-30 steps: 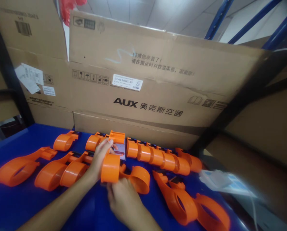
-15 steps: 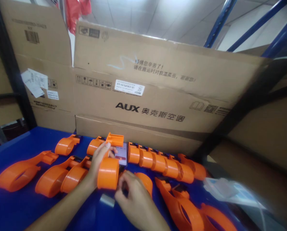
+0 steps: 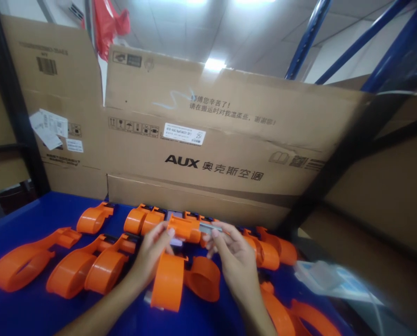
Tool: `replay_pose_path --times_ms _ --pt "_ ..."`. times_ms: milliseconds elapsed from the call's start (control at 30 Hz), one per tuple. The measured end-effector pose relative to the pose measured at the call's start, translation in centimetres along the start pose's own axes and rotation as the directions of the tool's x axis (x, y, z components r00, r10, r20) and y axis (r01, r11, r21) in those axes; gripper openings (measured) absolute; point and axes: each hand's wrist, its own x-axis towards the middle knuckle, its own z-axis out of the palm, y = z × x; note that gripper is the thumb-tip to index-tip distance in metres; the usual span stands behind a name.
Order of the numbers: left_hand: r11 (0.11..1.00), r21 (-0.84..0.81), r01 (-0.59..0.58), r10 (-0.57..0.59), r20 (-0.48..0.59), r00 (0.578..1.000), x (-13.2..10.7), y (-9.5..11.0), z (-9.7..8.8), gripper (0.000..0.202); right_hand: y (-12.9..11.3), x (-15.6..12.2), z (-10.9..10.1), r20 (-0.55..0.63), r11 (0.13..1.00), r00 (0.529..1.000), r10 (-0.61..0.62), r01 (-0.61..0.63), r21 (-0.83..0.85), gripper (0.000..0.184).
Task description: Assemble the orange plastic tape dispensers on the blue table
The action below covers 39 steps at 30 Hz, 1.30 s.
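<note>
My left hand [image 3: 150,254] is closed round an orange tape dispenser [image 3: 171,270], lifted off the blue table [image 3: 37,308]. Its wide ring hangs low and its front end points right. My right hand [image 3: 231,249] pinches a thin grey metal strip [image 3: 210,228] at the dispenser's front end. Behind my hands a row of orange dispensers [image 3: 267,249] lies along the cardboard, partly hidden by my fingers.
More orange dispensers lie at the left [image 3: 19,263], left of centre [image 3: 79,268] and near right [image 3: 292,317]. Big AUX cardboard boxes [image 3: 215,154] wall off the back. A white and blue packet [image 3: 327,277] lies at the right. Blue rack posts [image 3: 308,35] rise behind.
The dispenser has been lifted and turned so its front end points right. My right hand rose from beneath it and now pinches the metal strip at that end.
</note>
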Motion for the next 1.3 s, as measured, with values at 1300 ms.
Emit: replay_pose_path --times_ms 1300 --pt "0.997 0.073 -0.011 0.006 0.077 0.997 -0.4 -1.1 0.0 0.035 2.1 0.8 -0.6 0.137 0.996 0.988 0.073 -0.08 0.046 0.03"
